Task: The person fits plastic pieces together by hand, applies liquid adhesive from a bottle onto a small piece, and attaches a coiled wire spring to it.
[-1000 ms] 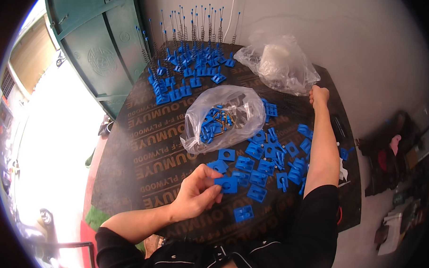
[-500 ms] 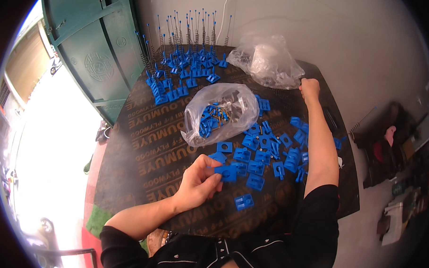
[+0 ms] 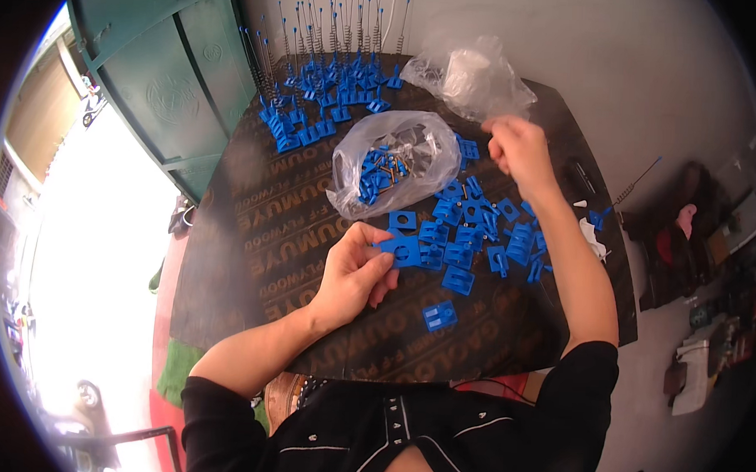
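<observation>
My left hand (image 3: 349, 272) pinches a flat blue plastic plate with a round hole (image 3: 412, 259) between thumb and fingers, over the near middle of the table. My right hand (image 3: 521, 156) is raised in front of a crumpled clear plastic bag (image 3: 503, 97) at the back right. Its fingers are curled together, and what they hold, if anything, cannot be made out. Several loose blue plastic parts (image 3: 459, 255) lie between the hands. Beyond my left hand stands an open clear bag (image 3: 346, 197) of small blue pieces and brass-coloured screws (image 3: 390, 170).
At the back left of the dark plywood table (image 3: 227, 272) stand many blue bases with upright springs (image 3: 347, 39) tipped in blue. One single blue bracket (image 3: 439, 315) lies near the front edge. A dark pen-like object (image 3: 581, 178) lies at the right. A green door (image 3: 163, 79) is on the left.
My right hand has come away from the crumpled bag, moving left and nearer. My left hand keeps its pinch on the blue plate. The whole view has tilted slightly.
</observation>
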### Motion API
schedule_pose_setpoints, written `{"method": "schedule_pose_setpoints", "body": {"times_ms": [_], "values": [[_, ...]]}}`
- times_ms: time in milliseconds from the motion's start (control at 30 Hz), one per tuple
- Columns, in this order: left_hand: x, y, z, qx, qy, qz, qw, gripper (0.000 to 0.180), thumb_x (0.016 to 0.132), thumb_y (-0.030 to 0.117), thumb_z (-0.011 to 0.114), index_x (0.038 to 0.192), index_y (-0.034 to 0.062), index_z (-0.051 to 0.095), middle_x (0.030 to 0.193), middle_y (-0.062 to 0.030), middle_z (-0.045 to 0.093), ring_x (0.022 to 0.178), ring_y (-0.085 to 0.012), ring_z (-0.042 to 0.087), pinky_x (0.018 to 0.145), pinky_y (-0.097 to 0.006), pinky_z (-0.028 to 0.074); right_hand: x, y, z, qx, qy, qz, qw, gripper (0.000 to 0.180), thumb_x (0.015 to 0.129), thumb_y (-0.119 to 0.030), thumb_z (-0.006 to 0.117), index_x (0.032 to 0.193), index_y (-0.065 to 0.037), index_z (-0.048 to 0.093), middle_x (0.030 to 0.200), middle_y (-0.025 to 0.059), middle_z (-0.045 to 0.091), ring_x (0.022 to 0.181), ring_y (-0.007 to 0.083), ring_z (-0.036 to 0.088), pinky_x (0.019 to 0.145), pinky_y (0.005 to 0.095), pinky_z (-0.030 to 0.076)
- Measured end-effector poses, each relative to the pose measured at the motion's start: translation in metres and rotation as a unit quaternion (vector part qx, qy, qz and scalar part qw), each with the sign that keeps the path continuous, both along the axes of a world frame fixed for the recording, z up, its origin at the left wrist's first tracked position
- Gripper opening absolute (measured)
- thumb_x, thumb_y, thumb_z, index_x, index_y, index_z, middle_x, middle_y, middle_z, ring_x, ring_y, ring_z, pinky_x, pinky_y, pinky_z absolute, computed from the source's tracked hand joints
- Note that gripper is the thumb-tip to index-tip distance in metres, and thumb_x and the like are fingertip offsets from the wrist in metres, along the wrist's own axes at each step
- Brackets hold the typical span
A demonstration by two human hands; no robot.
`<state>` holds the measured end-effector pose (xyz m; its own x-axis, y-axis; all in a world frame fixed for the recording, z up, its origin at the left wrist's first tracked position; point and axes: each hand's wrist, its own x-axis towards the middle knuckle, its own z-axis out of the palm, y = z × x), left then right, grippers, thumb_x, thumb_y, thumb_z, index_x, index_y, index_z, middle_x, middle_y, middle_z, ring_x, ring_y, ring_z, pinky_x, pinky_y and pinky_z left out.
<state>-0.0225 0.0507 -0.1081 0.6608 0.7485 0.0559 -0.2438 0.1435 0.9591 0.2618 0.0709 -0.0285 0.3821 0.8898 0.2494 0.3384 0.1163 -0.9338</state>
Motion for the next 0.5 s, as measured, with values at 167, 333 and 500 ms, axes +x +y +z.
{"method": "schedule_pose_setpoints", "body": {"times_ms": [167, 333, 500], "values": [[-0.003, 0.000, -0.003, 0.006, -0.005, -0.006, 1.000, 0.020, 0.093, 0.006, 0.052, 0.110, 0.0017, 0.042, 0.068, -0.0113, 0.059, 0.046, -0.0114, 0.050, 0.040, -0.021, 0.039, -0.056, -0.057, -0.019, -0.054, -0.036, 0.120, 0.991, 0.020, 0.093, -0.012, 0.050, 0.094, 0.002, 0.064, 0.062, 0.0017, 0.058, 0.057, 0.0069, 0.053, 0.052, 0.0231, 0.042], [-0.001, -0.004, -0.004, 0.009, -0.003, -0.017, 1.000, 0.021, 0.094, 0.008, 0.052, 0.111, 0.0023, 0.042, 0.069, -0.0105, 0.059, 0.048, -0.0109, 0.051, 0.041, -0.020, 0.039, -0.078, -0.087, -0.048, -0.067, -0.070, 0.172, 0.980, 0.021, 0.098, -0.018, 0.048, 0.103, -0.001, 0.060, 0.068, 0.0036, 0.059, 0.062, 0.0092, 0.055, 0.056, 0.0244, 0.044], [-0.001, -0.006, -0.003, 0.025, 0.017, -0.023, 0.999, 0.021, 0.094, 0.008, 0.053, 0.111, 0.0028, 0.043, 0.070, -0.0096, 0.060, 0.049, -0.0103, 0.052, 0.042, -0.020, 0.040, -0.088, -0.094, -0.055, -0.096, -0.017, 0.206, 0.974, 0.025, 0.099, -0.024, 0.048, 0.104, -0.001, 0.058, 0.075, 0.0026, 0.060, 0.063, 0.0063, 0.052, 0.057, 0.0210, 0.044]]}}
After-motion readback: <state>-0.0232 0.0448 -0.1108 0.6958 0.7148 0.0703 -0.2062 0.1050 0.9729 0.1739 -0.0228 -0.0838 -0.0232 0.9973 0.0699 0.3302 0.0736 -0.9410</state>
